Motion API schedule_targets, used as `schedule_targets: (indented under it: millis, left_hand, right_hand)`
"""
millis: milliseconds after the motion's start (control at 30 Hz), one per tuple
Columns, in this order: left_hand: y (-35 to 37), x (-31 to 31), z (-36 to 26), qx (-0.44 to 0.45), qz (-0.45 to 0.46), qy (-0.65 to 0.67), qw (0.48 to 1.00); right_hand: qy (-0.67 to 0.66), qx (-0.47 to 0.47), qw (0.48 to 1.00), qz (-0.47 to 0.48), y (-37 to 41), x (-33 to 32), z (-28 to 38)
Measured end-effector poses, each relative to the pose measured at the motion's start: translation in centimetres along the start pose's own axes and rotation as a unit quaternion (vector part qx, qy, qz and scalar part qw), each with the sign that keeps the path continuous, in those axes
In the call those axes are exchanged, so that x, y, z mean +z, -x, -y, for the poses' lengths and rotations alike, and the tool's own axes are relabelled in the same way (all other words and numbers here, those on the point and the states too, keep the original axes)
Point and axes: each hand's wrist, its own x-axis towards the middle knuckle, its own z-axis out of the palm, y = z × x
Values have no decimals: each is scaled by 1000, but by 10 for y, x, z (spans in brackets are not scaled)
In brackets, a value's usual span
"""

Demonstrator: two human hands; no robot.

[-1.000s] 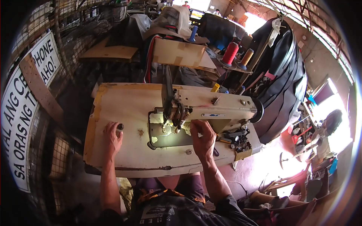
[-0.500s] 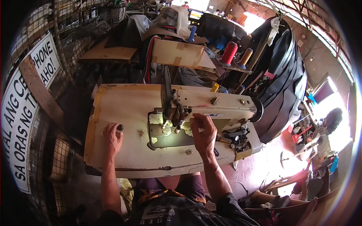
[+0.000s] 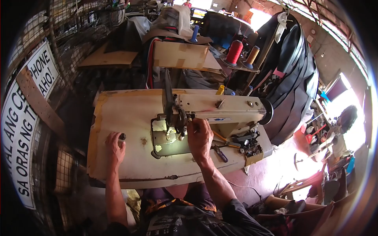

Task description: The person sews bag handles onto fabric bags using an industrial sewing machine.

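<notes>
A white sewing machine [image 3: 240, 110] stands on a worn white tabletop [image 3: 122, 114], its lamp lighting the plate [image 3: 162, 137] under the needle. My right hand [image 3: 200, 139] is at the machine's head, fingertips pinched together beside the needle bar; whatever they hold is too small or hidden. On the left part of the tabletop, my left hand [image 3: 115, 147] rests with fingers curled round a small dark cylinder [image 3: 123, 137], whose round end shows. To the right of my right hand lie a tool with dark purple handles [image 3: 221, 154] and an orange-handled tool [image 3: 233, 144].
Small metal parts [image 3: 250, 146] are heaped at the table's right end. Behind the machine stand a red thread cone [image 3: 235, 53], a tan cone [image 3: 252, 57] and a cardboard panel [image 3: 169, 53]. Black sheets [image 3: 295, 82] hang at right; a lettered sign [image 3: 19, 129] is at left.
My right hand has moved left, closer to the needle bar, uncovering the tools beside it. My left hand stays on the tabletop with the dark cylinder. The view has shifted slightly.
</notes>
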Motion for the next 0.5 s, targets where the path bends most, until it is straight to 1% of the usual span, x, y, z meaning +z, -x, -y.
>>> schedule_targets:
  millis: [67,167,200,300,333,367,467,500]
  left_hand:
    - [0,-3,-2,-2,6,-2,1000]
    - [-1,-9,-8,-11,20,-6,1000]
    - [0,-9,-7,-6,14,-6,1000]
    - [2,-4,-4,1,6,-11,1000]
    - [3,-3,-3,-1,7,-15,1000]
    - [3,-2,-2,-3,8,-19,1000]
    - [3,6,0,-8,-36,-14,999]
    - [-2,-3,-12,12,-76,-42,996]
  right_hand:
    - [16,-8,1000,17,0,-2,1]
    - [-41,18,998,37,2,-3,-8]
    - [-73,41,995,61,3,-9,-5]
    - [-80,24,994,72,11,-13,-10]
    - [-86,-12,994,71,14,-12,-15]
    - [-96,-2,992,77,15,-13,-14]
    - [-126,34,986,104,16,-19,-9]
    - [-136,53,982,119,14,-20,-9]
